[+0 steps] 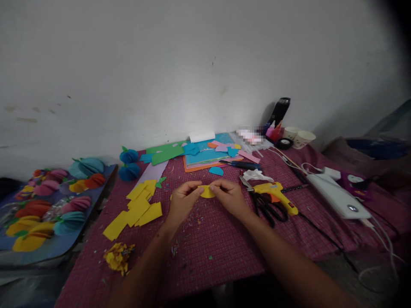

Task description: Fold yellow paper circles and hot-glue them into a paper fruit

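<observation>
Between my two hands is a small yellow paper half-circle point(207, 193), its curved edge facing me. My left hand point(184, 197) pinches its left end, and my right hand point(228, 196) pinches its right end. Part of another yellow edge shows just left of my left hand. Several yellow paper rectangles point(138, 208) lie in an overlapping pile to the left, with a green paper leaf piece point(160, 182) beside them. Right of my right hand rest a yellow glue gun point(276, 194) and black-handled scissors point(268, 208).
Coloured paper sheets point(205, 159) lie at the back. Finished paper fruits point(46, 188) fill a board at left; two blue ones point(129, 164) stand nearer. Crumpled yellow scraps point(118, 258) sit front left. Paper cups point(303, 139), a black bottle point(280, 112) and a white power bank point(337, 194) are at right.
</observation>
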Available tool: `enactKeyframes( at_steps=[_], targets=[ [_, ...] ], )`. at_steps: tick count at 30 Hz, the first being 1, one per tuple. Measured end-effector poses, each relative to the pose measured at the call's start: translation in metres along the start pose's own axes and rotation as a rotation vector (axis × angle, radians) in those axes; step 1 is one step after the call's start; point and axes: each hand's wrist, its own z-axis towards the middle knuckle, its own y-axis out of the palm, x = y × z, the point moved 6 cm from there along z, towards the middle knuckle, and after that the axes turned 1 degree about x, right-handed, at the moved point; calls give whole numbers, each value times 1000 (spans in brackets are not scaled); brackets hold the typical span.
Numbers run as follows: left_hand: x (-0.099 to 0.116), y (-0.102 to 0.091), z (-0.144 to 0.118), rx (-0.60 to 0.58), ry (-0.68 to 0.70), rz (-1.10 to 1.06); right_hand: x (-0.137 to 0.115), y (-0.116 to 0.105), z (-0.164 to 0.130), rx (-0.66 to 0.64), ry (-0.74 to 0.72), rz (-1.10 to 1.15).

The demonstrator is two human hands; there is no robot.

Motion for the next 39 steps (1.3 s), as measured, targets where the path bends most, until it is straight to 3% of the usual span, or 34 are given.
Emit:
enactKeyframes(
  at_steps=[9, 15, 23, 30, 39],
  targets=[
    [-5, 3, 0, -61, -28, -76, 2, -3, 1, 19, 22, 15],
    [0, 1, -1, -49, 30, -1, 1, 2, 1, -56, 0, 15],
    [1, 1, -2, -58, 53, 44, -3, 0, 1, -38, -31, -4],
    [4, 7, -3, -82, 31, -66, -10, 2, 0, -49, -73, -44],
    [15, 11, -6, -135, 59, 124, -13, 5, -3, -81, -104, -71]
  ],
)
